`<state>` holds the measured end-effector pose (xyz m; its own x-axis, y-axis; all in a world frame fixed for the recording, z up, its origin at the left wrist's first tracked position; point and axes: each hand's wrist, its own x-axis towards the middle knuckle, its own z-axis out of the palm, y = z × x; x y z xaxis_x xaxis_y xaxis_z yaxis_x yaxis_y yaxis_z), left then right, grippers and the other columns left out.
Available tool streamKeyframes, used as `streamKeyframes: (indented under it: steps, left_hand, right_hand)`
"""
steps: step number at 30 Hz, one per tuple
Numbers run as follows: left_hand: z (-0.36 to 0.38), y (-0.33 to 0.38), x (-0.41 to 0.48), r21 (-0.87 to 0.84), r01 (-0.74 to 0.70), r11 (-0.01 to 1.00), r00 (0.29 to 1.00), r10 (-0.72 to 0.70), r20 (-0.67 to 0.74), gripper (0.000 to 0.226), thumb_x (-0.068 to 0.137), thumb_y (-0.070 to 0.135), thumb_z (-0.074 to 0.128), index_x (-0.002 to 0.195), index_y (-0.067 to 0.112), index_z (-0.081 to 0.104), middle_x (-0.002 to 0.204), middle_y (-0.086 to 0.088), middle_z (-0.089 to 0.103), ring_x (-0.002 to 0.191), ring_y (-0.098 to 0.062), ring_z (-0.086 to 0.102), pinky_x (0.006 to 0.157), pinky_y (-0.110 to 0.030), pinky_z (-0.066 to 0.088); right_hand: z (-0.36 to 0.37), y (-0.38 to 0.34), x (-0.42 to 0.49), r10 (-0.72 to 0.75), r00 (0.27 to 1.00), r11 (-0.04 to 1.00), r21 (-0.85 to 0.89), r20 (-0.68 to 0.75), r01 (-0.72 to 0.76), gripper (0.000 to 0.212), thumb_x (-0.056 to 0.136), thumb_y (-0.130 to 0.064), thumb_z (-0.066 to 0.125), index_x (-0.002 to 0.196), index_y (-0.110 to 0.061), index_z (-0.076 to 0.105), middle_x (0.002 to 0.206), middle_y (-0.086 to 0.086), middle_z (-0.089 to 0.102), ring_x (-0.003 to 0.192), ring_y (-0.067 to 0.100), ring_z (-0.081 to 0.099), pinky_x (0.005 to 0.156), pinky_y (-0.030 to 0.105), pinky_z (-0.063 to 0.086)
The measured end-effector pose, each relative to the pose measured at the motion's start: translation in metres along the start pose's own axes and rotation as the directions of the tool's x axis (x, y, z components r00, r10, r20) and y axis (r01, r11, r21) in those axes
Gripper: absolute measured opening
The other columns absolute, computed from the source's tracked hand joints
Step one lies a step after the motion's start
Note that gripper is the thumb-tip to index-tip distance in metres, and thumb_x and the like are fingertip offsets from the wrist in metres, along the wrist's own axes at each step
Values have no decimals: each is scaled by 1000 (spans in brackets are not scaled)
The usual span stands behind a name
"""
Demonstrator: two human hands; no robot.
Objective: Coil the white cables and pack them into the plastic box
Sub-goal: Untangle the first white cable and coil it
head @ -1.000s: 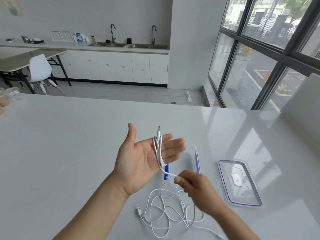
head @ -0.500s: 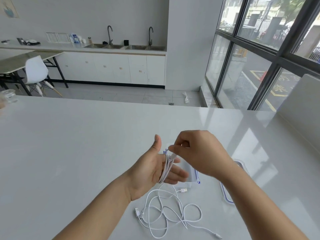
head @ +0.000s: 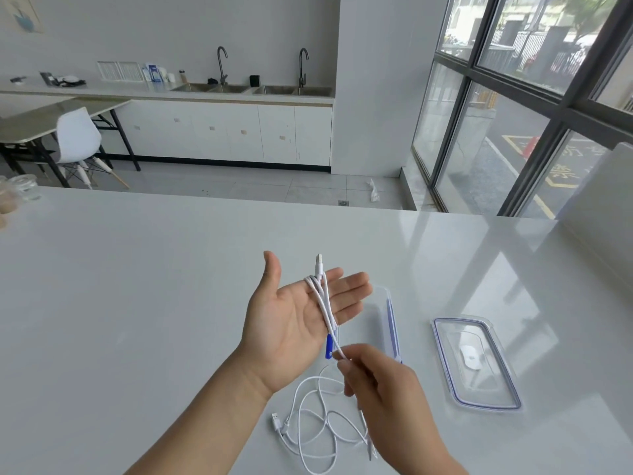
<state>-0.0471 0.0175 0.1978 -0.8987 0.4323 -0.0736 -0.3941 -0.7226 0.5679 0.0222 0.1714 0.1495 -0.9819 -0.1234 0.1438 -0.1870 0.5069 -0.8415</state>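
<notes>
– Over the near middle of the white table, what is shown?
– A left hand is held palm up, fingers straight and spread. A white cable is looped round those fingers, its USB plug standing up past them. Just nearer, the same cable is pinched between thumb and fingertip of a right hand.
– Why is it held so?
– The flat hand appears to be used as a former for even loops, and the pinch to keep the strand taut. Coiling is judged partly done: slack cable lies tangled on the table below the hands. Whether one cable or several lie there cannot be told.
– And the box?
– A clear plastic box with blue latches stands open just beyond the hands, partly hidden by them; no cable is seen inside. Its lid is laid flat to the right, apart from it.
– Can any writing be read?
– No brand or label can be made out on box, lid or cable. Yellow road markings beyond the window are too blurred to read.
</notes>
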Motion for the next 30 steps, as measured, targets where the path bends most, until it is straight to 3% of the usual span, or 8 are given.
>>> streamKeyframes:
  steps: [4,7,10,15,17,21,26,30]
  left_hand:
    - [-2,0,-1,-14,57,998,989,-54,134,102,87,77,31,137,-11,47,126,-31,63,118,-43,62,108,-50,44]
    - [-3,2,-3,16,142,990,957,-142,255,102,87,78,31,134,-12,49,118,-32,65,108,-43,65,103,-49,46]
    - [-6,2,-6,151,237,960,892,-276,357,104,85,79,28,131,-13,48,110,-34,66,100,-44,66,96,-51,44]
    - [-1,7,-10,544,310,780,771,-541,336,110,79,82,9,124,-8,53,101,-29,67,90,-38,68,88,-47,47]
    - [0,8,-12,672,304,675,746,-607,273,98,86,76,21,123,-10,52,102,-28,66,89,-36,68,88,-46,47]
    - [1,7,-16,819,204,536,818,-553,158,22,94,6,53,114,-3,57,90,-20,69,77,-31,69,83,-43,49]
    - [0,1,-15,794,250,554,892,-451,34,14,91,-2,50,101,1,59,82,-22,70,70,-33,69,72,-36,54]
    - [0,2,-15,769,276,576,884,-467,32,12,89,-2,50,93,3,60,80,-23,70,70,-33,70,71,-36,54]
  right_hand:
    - [-2,18,7,39,992,999,26,121,-43,15,98,-23,62,92,-31,72,76,-15,72,73,2,63,68,13,43]
    - [-11,34,24,-5,988,988,-149,157,29,4,93,-41,64,96,-40,67,96,-19,68,94,2,58,83,17,43]
    - [-36,35,46,-94,978,948,-282,189,145,23,85,-52,54,94,-38,69,99,-21,61,99,-12,49,87,9,36]
    - [-72,-4,80,0,897,897,-397,443,196,17,90,-12,63,90,-25,73,75,-19,66,75,-9,59,68,11,44]
    - [-77,-15,90,35,898,941,-316,439,118,18,89,-8,64,92,-20,76,78,-5,74,69,2,65,71,20,53]
    - [-83,-34,95,57,953,998,6,298,-62,10,90,-3,67,88,-7,76,68,7,72,57,16,64,58,29,58]
    - [-83,-42,82,10,942,977,199,335,-81,11,81,-1,77,83,-11,79,69,17,71,62,19,65,66,27,54]
    - [-84,-38,78,-113,909,976,218,402,25,10,85,-7,77,92,-13,80,91,7,71,77,13,66,76,21,49]
